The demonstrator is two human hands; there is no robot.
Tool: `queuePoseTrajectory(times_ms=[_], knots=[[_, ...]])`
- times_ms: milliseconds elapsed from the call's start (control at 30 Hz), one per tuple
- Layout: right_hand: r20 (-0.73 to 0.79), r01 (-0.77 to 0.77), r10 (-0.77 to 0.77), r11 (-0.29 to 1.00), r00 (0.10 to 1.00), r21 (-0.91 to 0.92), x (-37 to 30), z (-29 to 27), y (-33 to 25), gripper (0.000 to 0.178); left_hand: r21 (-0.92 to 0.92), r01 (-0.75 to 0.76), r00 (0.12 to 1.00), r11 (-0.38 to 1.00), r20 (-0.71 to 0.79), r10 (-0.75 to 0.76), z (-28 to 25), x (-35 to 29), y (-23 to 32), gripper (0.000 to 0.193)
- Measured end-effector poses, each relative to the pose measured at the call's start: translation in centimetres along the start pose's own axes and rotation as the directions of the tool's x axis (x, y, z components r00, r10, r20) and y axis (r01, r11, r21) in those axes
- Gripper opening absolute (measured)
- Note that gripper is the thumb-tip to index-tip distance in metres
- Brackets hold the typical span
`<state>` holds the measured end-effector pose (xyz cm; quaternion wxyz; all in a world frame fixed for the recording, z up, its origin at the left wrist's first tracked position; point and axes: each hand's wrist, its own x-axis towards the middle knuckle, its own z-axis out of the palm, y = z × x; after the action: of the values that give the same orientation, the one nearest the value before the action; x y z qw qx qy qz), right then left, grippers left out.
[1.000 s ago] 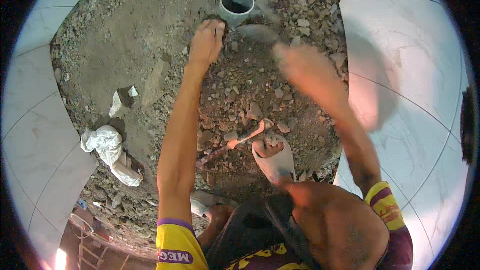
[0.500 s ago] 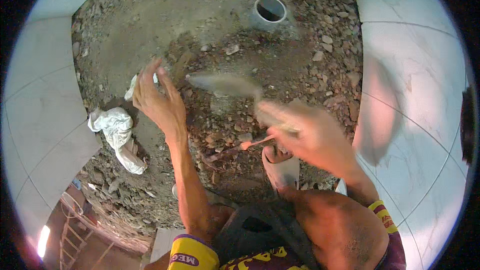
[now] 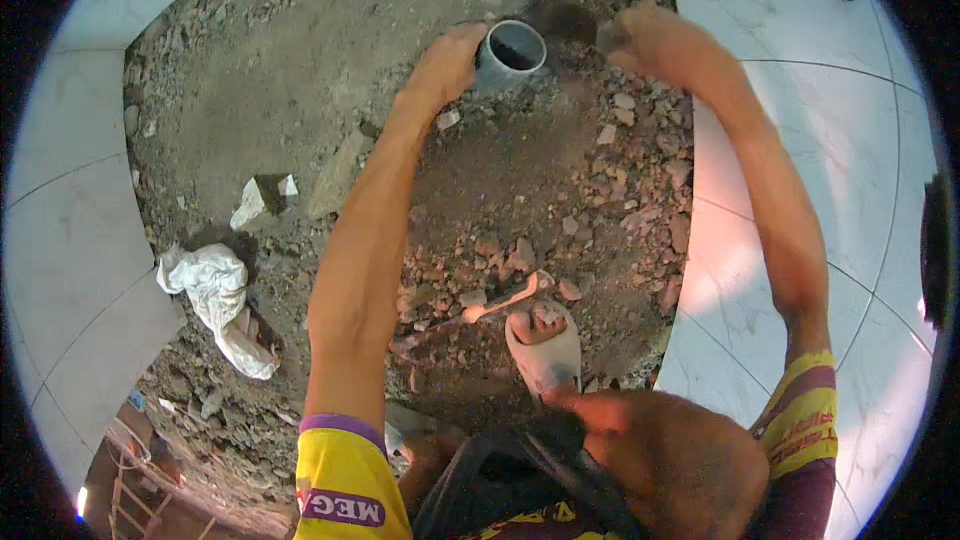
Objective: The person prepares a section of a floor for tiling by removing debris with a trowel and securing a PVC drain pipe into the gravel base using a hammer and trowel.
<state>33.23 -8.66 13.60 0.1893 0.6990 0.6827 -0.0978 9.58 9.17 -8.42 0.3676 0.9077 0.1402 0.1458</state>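
A grey plastic pipe (image 3: 497,72) stands upright in the dirt, its round open mouth facing up. My left hand (image 3: 452,62) is at its left side, fingers closed against the wall near the rim; some fingertips are hidden. To the right of the pipe, my right hand (image 3: 655,45) is curled and blurred over the rubble. A dark smeared shape (image 3: 568,25) lies between that hand and the pipe; I cannot make out whether it is held. On the stones near my foot rests a hand tool with an orange-brown handle (image 3: 508,299), its darker end partly lost among the rubble.
Pale tiles (image 3: 770,270) border the dirt on the right, and more tiles (image 3: 75,180) on the left. A crumpled white cloth or bag (image 3: 215,290) lies on the left, near a white fragment (image 3: 252,205). My sandalled foot (image 3: 545,350) is planted among loose stones.
Both hands have moved forward, the left to the pipe and the right beyond the tool to the pipe's right. The view has shifted slightly.
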Motion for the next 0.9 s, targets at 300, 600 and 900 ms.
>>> queuePoseTrajectory(times_ms=[300, 600, 900], knots=[[-0.101, -0.197, 0.221, 0.958, 0.97, 0.208, -6.6, -0.1, -0.8, 0.026, 0.205, 0.038, 0.997, 0.978, 0.064, -0.052, 0.4, 0.3, 0.5, 0.051], [-0.129, -0.155, 0.207, 0.931, 0.97, 0.33, -8.4, 1.2, -3.2, 0.024, 0.302, 0.075, 0.958, 0.95, 0.242, -0.153, -0.7, 2.2, -0.2, 0.065], [-0.08, -0.44, 0.537, 0.76, 0.84, 0.478, -7.0, 5.1, -8.6, 0.022, 0.177, -0.239, 0.933, 0.955, 0.314, 0.175, -2.9, 7.0, 0.9, 0.054]])
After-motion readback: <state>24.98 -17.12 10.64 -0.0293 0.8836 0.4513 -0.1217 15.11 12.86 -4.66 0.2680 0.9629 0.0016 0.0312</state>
